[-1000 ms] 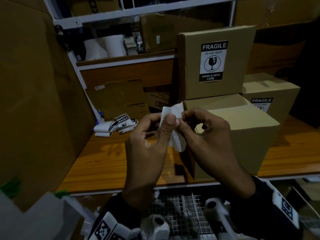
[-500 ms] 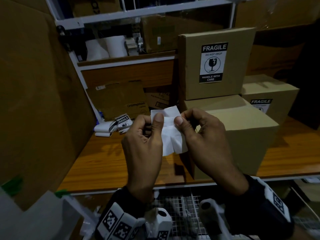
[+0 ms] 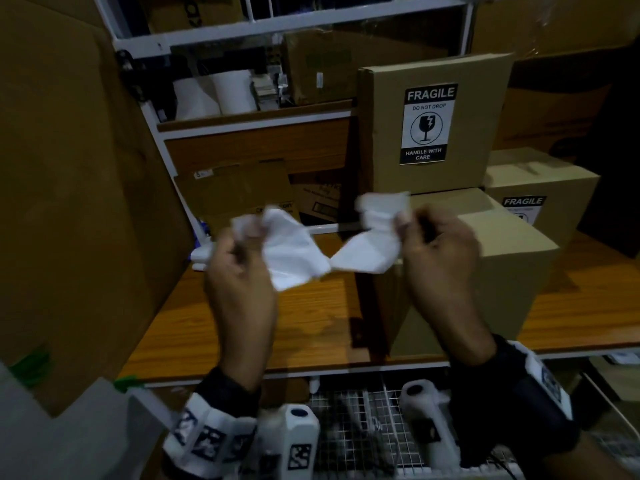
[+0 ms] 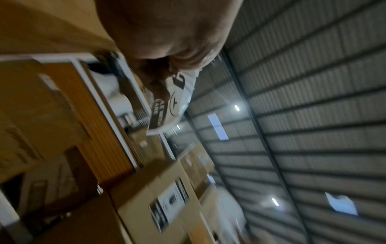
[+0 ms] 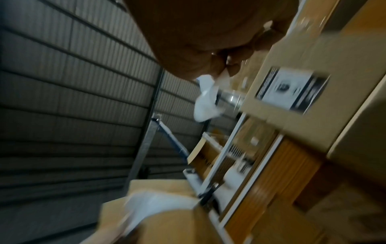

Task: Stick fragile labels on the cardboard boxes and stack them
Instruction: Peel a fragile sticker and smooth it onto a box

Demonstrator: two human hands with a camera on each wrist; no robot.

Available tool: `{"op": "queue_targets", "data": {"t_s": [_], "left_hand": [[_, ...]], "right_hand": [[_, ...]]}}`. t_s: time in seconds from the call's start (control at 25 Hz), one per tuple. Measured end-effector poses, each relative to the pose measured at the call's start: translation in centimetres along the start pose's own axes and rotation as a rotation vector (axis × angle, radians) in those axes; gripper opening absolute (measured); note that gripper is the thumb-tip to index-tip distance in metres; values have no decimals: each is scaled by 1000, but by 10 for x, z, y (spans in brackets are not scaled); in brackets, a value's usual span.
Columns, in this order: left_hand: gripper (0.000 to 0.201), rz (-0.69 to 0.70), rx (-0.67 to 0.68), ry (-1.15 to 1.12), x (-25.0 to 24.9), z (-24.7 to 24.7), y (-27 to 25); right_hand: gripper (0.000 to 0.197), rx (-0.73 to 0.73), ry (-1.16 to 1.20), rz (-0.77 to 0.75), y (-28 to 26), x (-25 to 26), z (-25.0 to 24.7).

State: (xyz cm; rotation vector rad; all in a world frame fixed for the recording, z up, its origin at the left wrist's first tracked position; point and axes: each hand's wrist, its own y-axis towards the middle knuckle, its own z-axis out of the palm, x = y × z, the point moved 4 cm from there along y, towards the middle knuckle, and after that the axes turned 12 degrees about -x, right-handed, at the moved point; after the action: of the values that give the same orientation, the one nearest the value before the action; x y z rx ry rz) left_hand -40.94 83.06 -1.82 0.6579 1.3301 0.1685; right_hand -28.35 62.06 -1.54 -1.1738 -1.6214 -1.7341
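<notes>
**Label and backing held apart above the bench**

Two white sheets are held up in front of the person, over the near part of the wooden bench (image 3: pixel 263 317). The left sheet, the label (image 3: pixel 294 251), is pinched at its upper corner by the fingers of the left hand (image 3: pixel 239 275); in the left wrist view its printed face (image 4: pixel 169 107) can be seen hanging below the curled fingers. The right sheet, the backing paper (image 3: pixel 374 237), is pinched by the fingers of the right hand (image 3: pixel 440 268), and in the right wrist view it (image 5: pixel 205 99) hangs crumpled from the closed fingertips. The two sheets meet only at one lower point between the hands; whether they are joined there or merely touching cannot be told.

Just behind the right hand a plain box (image 3: pixel 485 271) stands on the bench, with no label seen on the faces in view. A labelled box (image 3: pixel 433 123) is stacked on its far part, a black-and-white "FRAGILE" sticker (image 3: pixel 427 124) on its front. To the right, a lower box (image 3: pixel 540 188) also carries a fragile sticker, partly hidden. A large cardboard sheet (image 3: pixel 69 202) stands at the left. On the far shelf, white rolls (image 3: pixel 214 95) are seen, and a flat carton (image 3: pixel 239 192) leans below them.
</notes>
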Motion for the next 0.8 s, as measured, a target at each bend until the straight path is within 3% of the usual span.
{"op": "queue_targets", "data": {"t_s": [0.08,0.16,0.32,0.44,0.6,0.72,0.8], "left_hand": [[26,-127,-148,-99,13,-32,30],[25,-112,-156,-114,16,-55,53],[27,-124,-50,-131,6,-37,47],[25,-103,-4,-137,7,-26,34],[24,-113,103,-153,14,-24,27],[27,-131,214,-170,22,-26,24],[28,-151,263,-189,25,-31,26]], "right_hand": [[16,-161,-7,78,28,-22,-24],[22,-186,9,72,44,-34,-40],[19,-86,57,21,25,-25,-25],[3,29,48,-63,2,-9,-4],[28,67,98,-168,-19,15,14],[29,122,78,-362,-35,32,32],[25,214,101,-402,-47,41,47]]}}
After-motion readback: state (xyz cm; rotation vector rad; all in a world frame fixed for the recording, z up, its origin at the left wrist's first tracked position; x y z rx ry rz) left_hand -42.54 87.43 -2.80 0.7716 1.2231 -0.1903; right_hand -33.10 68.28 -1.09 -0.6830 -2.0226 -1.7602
